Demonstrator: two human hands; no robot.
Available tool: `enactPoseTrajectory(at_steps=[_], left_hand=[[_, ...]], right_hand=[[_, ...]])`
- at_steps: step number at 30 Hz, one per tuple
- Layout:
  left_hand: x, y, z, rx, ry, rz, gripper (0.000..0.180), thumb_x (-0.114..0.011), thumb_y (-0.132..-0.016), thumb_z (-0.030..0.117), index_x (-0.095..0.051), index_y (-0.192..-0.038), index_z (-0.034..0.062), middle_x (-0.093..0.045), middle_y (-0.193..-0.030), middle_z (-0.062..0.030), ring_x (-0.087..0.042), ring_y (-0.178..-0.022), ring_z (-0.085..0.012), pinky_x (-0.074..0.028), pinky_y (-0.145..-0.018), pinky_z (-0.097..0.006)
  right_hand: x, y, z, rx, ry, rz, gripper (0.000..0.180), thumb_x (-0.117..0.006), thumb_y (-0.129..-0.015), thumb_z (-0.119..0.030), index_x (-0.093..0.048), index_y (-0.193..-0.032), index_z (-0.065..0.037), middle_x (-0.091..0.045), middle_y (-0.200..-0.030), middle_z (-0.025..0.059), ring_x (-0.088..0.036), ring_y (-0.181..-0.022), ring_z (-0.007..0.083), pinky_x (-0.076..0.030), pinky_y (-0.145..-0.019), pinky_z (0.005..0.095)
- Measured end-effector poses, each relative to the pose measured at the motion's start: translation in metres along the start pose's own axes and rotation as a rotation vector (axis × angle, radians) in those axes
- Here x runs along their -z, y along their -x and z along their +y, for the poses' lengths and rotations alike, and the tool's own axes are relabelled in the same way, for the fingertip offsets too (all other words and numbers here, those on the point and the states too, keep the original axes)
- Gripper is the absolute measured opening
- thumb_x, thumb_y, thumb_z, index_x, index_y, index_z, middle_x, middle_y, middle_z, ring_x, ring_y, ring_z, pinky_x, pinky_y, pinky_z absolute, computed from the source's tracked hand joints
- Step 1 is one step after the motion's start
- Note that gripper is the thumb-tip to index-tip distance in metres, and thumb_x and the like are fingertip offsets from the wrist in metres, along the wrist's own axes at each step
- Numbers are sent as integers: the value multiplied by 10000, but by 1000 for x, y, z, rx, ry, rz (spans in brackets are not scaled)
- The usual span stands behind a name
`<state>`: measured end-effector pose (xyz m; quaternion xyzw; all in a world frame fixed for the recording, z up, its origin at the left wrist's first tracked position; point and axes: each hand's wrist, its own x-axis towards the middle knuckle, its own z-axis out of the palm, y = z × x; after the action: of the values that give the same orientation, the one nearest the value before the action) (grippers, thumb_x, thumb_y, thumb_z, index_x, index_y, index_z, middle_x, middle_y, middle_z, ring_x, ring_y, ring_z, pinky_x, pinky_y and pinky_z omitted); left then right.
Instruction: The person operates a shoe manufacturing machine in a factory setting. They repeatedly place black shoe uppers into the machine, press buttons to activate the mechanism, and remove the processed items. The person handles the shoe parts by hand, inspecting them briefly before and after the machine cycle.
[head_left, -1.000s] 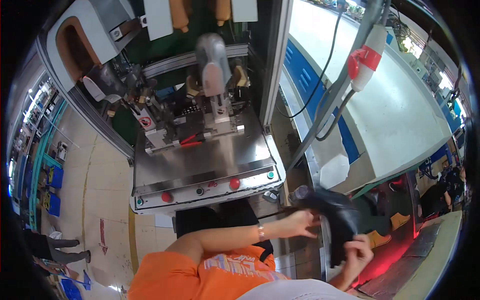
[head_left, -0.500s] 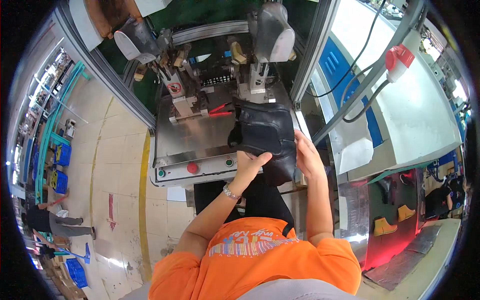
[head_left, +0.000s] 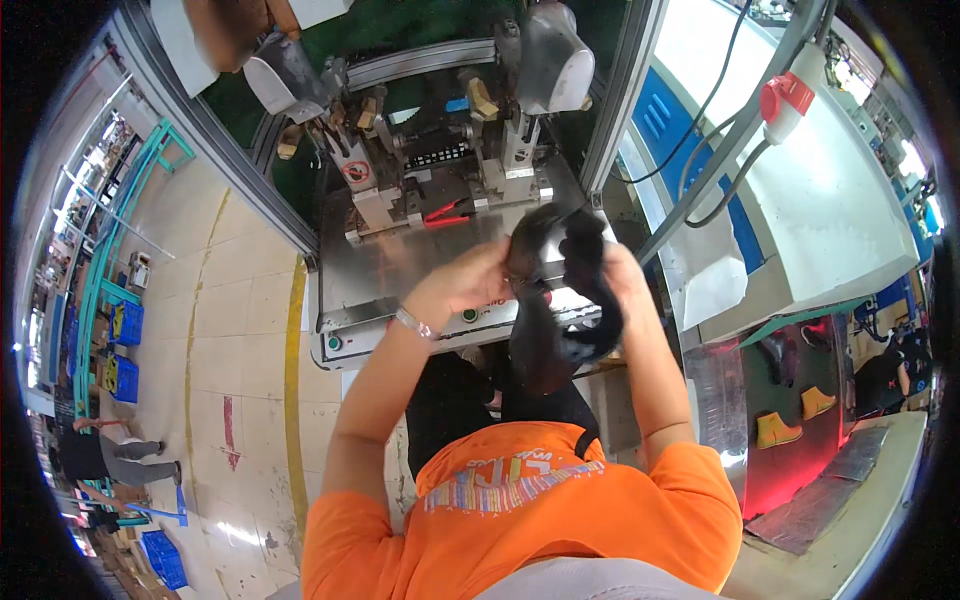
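The black upper (head_left: 537, 338) is right of the frame's centre, blurred, spanning the bench's front edge, its lower end reaching past that edge toward the wearer's lap. The hands stand apart, one clamped on each side of it: the left hand (head_left: 478, 275) at its left edge, the right hand (head_left: 622, 278) at its right, fingers partly hidden. Beyond, the bench (head_left: 385, 268) shows a flat stretch of steel up to the red pliers (head_left: 446, 217); two moulds (head_left: 557, 65) bound it at top. A slanting post (head_left: 722, 165) limits the right; tiled floor (head_left: 240, 310) spreads left.
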<state>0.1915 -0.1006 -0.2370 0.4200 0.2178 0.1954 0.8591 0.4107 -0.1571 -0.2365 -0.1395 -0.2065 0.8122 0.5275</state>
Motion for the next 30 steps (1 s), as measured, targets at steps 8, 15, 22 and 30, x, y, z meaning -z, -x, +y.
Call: enactPoseTrajectory(at_steps=[8,15,22,30], left_hand=[[-12,21,84,-248,29,-66,207,-538,-859,202,-549,-1011,61,-597,-985,-14,-576,-888,-129,-451,-764,-264],[-52,-21,155,-707,-290,90,208,-525,-862,142,-556,-1016,5,-564,-961,-4,-501,-879,-86,-381,-817,-229],[-22,-87,185,-622,123,237,263,-551,-852,151,-527,-1093,50,-572,-1027,-48,-540,-932,-150,-443,-826,-295],[-9,-104,172,-598,153,281,226,-534,-859,152,-537,-1060,48,-582,-1027,-54,-539,-978,-166,-448,-847,-331]], right_hand=[[-83,5,-77,75,569,-12,298,-526,-827,-73,-516,-1100,47,-615,-979,83,-598,-862,149,-475,-763,256],[-138,-35,-140,701,1012,140,197,-584,-773,-21,-590,-970,-16,-600,-884,33,-549,-786,104,-428,-756,217],[-126,-125,-169,797,874,271,119,-578,-748,56,-563,-845,-9,-583,-764,47,-554,-701,122,-453,-645,217],[-107,-139,-167,763,706,257,146,-616,-730,49,-542,-833,-24,-582,-733,50,-550,-645,125,-446,-594,224]])
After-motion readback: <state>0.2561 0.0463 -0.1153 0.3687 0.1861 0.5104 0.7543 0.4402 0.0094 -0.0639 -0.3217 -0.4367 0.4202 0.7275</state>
